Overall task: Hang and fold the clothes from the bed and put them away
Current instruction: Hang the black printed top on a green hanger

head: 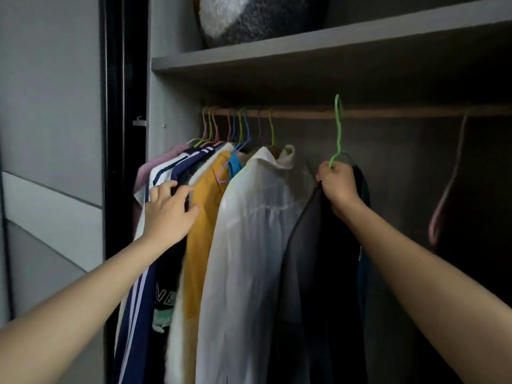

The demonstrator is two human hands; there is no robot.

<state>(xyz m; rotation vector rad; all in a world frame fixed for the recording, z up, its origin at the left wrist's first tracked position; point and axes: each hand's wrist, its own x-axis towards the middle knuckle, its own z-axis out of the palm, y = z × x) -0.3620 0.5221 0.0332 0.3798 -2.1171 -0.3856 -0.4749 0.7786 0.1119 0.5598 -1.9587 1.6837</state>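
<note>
My right hand grips the neck of a green hanger that carries a dark garment. Its hook is raised at the wooden wardrobe rail; I cannot tell whether it rests on the rail. My left hand lies with fingers spread against the hung clothes at the left, touching the navy striped top and the mustard garment. A white shirt hangs between my two hands.
Several coloured hangers crowd the rail's left end. A pink empty hanger hangs at the right, with free rail between it and the green one. A shelf above holds a fuzzy grey-and-white cushion. The black door frame stands left.
</note>
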